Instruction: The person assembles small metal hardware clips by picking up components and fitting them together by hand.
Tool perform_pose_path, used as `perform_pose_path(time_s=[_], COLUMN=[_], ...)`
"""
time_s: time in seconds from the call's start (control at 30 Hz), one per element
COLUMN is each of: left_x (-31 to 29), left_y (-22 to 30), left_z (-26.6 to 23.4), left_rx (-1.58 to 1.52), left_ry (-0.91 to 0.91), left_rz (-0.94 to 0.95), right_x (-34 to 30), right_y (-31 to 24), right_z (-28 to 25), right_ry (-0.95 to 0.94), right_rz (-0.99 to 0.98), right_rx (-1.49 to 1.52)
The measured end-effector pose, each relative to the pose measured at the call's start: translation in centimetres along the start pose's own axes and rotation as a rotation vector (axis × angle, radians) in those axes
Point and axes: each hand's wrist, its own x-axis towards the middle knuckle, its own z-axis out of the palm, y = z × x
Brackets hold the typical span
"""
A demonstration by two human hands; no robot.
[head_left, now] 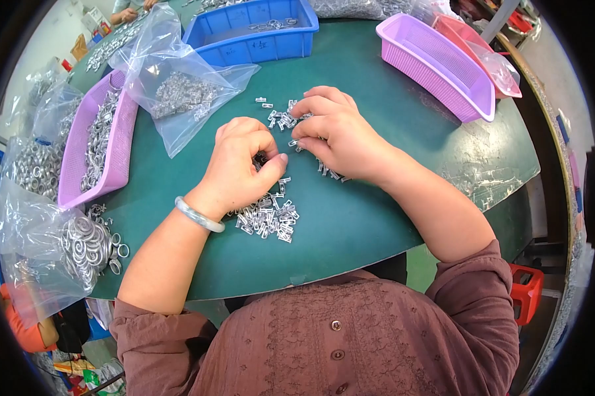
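Observation:
My left hand (239,162) is closed, thumb and forefinger curled toward each other over a heap of small silvery metal pieces (271,218). Whatever is between its fingers is hidden. A pale bangle (198,214) circles that wrist. Across from it, my right hand (334,132) bends its fingers down over another cluster of the same pieces (283,120). One small metal piece (295,143) shows at the tip of the right thumb. More of these pieces (329,173) lie partly under the right palm. They look like little rectangular links with openings.
A green tabletop (357,231) bears a blue bin (254,49), a left purple basket (123,155) of metal parts, a right purple basket (436,63) and a red tray (472,49). Clear bags (185,92) hold parts. Rings (90,247) spill at left; another person's hand (125,14) works far left.

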Motion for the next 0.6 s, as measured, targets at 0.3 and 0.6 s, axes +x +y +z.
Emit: perform_pose_path(time_s=[0.3, 0.6], left_x=[0.0, 0.1], left_y=[0.3, 0.5], left_z=[0.4, 0.4], left_rx=[-0.161, -0.161], left_ry=[0.094, 0.092], left_rz=[-0.02, -0.006], right_x=[0.4, 0.4], right_y=[-0.9, -0.9], right_z=[-0.6, -0.8], right_ry=[0.056, 0.029], right_rz=[-0.076, -0.055], right_rx=[0.159, 0.214])
